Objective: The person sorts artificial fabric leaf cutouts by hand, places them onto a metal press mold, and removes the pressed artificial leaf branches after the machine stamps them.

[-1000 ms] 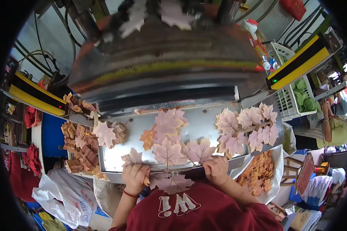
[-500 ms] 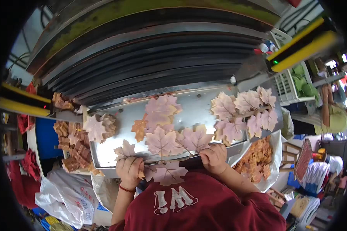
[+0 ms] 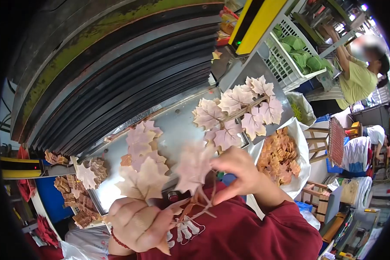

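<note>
My left hand (image 3: 136, 223) is closed around the base of an artificial leaf branch (image 3: 199, 212), held in front of my chest. A pale maple leaf (image 3: 145, 180) rises above that hand, and a second pinkish leaf (image 3: 196, 167) on the branch is blurred. My right hand (image 3: 242, 171) is beside the twig, thumb and forefinger apart; whether it touches the twig is unclear. Beyond my hands, a stack of pinkish leaves (image 3: 139, 141) lies on the metal tray (image 3: 177, 119). To the right lies an assembled leaf branch (image 3: 240, 112).
Black layered machine plates (image 3: 130, 73) rise behind the tray. Brown leaf bundles (image 3: 80, 201) are at left; a white bag (image 3: 305, 167) of brown leaves (image 3: 279, 154) stands right. A white crate (image 3: 286, 60) holds green leaves. A person (image 3: 357, 80) is at far right.
The view has turned to the right. The leaf branch has come up from the tray's front edge towards the camera. My right hand has moved off its former grip, with thumb and forefinger now apart.
</note>
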